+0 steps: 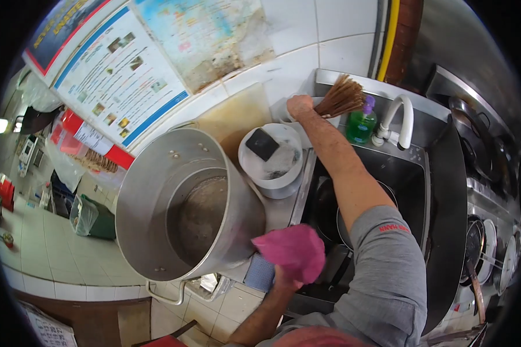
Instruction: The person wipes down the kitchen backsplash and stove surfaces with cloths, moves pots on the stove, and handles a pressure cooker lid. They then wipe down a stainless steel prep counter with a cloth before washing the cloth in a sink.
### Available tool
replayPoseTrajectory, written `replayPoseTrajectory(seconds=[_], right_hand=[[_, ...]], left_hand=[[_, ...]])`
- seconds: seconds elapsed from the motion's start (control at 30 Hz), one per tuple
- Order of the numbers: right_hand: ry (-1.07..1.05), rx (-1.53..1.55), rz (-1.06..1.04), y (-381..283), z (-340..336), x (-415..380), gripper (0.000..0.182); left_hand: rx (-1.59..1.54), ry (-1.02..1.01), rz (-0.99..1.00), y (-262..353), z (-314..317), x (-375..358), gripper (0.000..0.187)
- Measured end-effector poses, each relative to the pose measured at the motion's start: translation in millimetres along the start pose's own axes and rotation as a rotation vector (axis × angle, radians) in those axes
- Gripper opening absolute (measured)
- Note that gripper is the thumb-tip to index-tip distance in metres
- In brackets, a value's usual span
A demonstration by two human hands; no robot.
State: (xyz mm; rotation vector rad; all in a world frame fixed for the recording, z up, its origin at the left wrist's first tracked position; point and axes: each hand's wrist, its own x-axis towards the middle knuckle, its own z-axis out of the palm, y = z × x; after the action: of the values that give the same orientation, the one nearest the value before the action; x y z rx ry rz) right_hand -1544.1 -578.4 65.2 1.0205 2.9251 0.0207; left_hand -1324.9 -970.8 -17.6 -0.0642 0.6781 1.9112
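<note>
Below the middle of the view, my left hand (287, 281) is closed on a pink cloth (298, 251), which is slightly blurred and covers most of the fingers. My right arm stretches across the sink to its back left corner. There my right hand (300, 106) is closed at a white container; its fingertips are hidden, and I cannot make out what they hold. A bundled stick brush (342, 97) lies beside that wrist, its narrow end toward the hand. A large metal stockpot (246, 202) stands tilted toward me, left of the cloth, with some residue on its bottom.
A white tub (272, 184) holds cloudy water and a dark pad (261, 144). Green soap bottle (360, 124) and white tap (404, 121) stand behind the sink (425, 191), which has a pan inside. A blue sponge cloth (259, 273) lies at the sink's edge. Pans hang right.
</note>
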Motion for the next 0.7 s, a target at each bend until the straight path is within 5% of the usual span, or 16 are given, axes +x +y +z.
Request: replayPoseTrajectory(seconds=[0.17, 0.23, 0.33, 0.4, 0.47, 0.57, 0.7], right_hand=[[0.094, 0.142, -0.018, 6.2, -1.7, -2.8, 0.026], [0.127, 0.194, -0.009, 17.3, -3.7, 3.0, 0.026], [-0.001, 0.219, -0.257, 50.8, -25.9, 19.4, 0.025], [-0.016, 0.532, -0.125, 64.6, -56.4, -10.8, 0.023], [0.068, 1.359, 0.049, 74.6, -54.5, -43.2, 0.018], [0.106, 1.318, -0.164, 83.8, -67.5, -156.7, 0.011], [0.139, 0.998, -0.003, 81.6, -17.3, -276.4, 0.015]], left_hand=[[-0.207, -0.117, -0.277, -13.2, 40.7, 11.5, 0.060], [-0.047, -0.195, -0.234, -10.9, 36.8, 21.8, 0.058], [0.711, -0.183, 0.117, -7.3, 25.7, 39.7, 0.054], [1.460, -0.169, 0.676, -6.8, 30.3, 58.6, 0.052], [1.813, -0.129, 1.048, -14.8, 42.1, 76.9, 0.049], [1.951, -0.164, 1.102, -28.3, 66.3, 102.0, 0.045], [1.942, -0.239, 1.055, -44.7, 84.1, 126.1, 0.040]])
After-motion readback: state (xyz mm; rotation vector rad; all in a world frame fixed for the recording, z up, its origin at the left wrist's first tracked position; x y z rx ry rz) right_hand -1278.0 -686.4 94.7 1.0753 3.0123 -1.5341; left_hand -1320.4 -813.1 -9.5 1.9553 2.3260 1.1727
